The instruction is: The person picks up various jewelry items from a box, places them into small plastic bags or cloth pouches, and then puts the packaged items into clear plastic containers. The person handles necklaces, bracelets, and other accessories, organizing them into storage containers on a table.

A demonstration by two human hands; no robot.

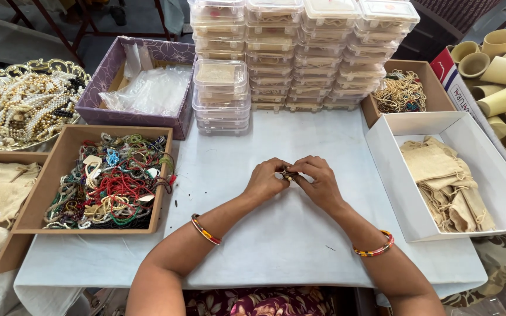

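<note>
A small beaded piece [290,174] is pinched between the fingers of the left hand [266,180] and right hand [319,181], above the white worktop [276,234]. If the pinch is loosened, beads may be scattered and lost. Stacked clear lidded boxes [300,52] are placed behind; a purple box [142,79] of clear bags is at left; a white box [440,175] of cloth pouches is at right.

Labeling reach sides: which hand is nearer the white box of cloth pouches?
Right. The right hand is at table centre, on the side toward the white box; the left hand sits just beyond it, farther away. Both pinch a small beaded piece.
</note>
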